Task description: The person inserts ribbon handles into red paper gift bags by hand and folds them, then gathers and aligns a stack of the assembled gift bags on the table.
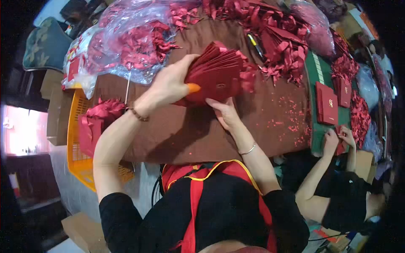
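A fanned stack of dark red cards or pouches (217,82) with red ribbons is held above the brown tablecloth (168,139). My left hand (171,80) grips the stack from its left side, with an orange cover on the thumb. From below, my right hand (225,113) supports the lower right part of the stack, its fingers partly hidden behind it. The ribbons (249,76) hang out at the stack's right side.
A yellow crate (78,139) with red pouches stands at the left. Plastic bags of ribbons (135,46) and ribboned piles (287,42) line the far side, near a marker (255,45). At the right, a co-worker's hands (331,141) work beside stacked red pouches (326,103).
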`<action>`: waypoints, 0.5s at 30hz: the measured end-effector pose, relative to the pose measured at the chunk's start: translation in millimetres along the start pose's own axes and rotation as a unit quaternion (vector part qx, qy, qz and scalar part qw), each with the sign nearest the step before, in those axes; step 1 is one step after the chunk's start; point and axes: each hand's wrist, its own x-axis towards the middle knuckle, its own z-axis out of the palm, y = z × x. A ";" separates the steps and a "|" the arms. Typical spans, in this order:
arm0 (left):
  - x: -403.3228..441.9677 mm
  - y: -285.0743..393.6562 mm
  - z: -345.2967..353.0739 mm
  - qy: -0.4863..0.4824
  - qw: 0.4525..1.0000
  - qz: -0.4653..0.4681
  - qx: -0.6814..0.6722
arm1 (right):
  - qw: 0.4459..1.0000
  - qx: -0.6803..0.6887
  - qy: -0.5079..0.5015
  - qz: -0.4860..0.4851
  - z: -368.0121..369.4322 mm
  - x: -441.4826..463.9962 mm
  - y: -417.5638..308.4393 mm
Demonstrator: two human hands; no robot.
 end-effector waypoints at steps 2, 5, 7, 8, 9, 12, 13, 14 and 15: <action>1.5 0.7 -9.1 0.019 0.997 0.064 0.047 | 0.996 0.069 -0.007 -0.057 -11.8 3.1 -4.8; 4.3 -7.0 -18.2 -0.026 0.992 0.093 0.079 | 0.958 0.021 0.160 -0.237 -23.8 -3.0 -36.1; 5.0 -18.3 -4.4 -0.074 0.984 0.080 0.145 | 0.919 -0.114 0.198 -0.320 -12.1 -13.8 -58.0; 3.9 -19.8 -2.0 -0.080 0.980 0.090 0.158 | 0.907 -0.140 0.180 -0.353 0.3 -18.7 -67.8; 3.3 -17.7 -2.2 -0.087 0.976 0.098 0.173 | 0.895 -0.202 0.124 -0.379 8.0 -19.8 -72.2; 1.7 -14.6 -2.4 -0.091 0.977 0.084 0.176 | 0.902 -0.215 0.089 -0.364 14.4 -3.2 -70.4; 0.6 -15.7 -0.8 -0.087 0.978 0.085 0.171 | 0.903 -0.222 0.070 -0.361 17.4 7.2 -71.8; -0.3 -18.4 0.7 -0.080 0.977 0.094 0.174 | 0.903 -0.230 0.051 -0.359 20.7 17.8 -73.1; -1.2 -20.2 1.8 -0.073 0.976 0.104 0.176 | 0.903 -0.239 0.032 -0.356 23.8 27.2 -73.4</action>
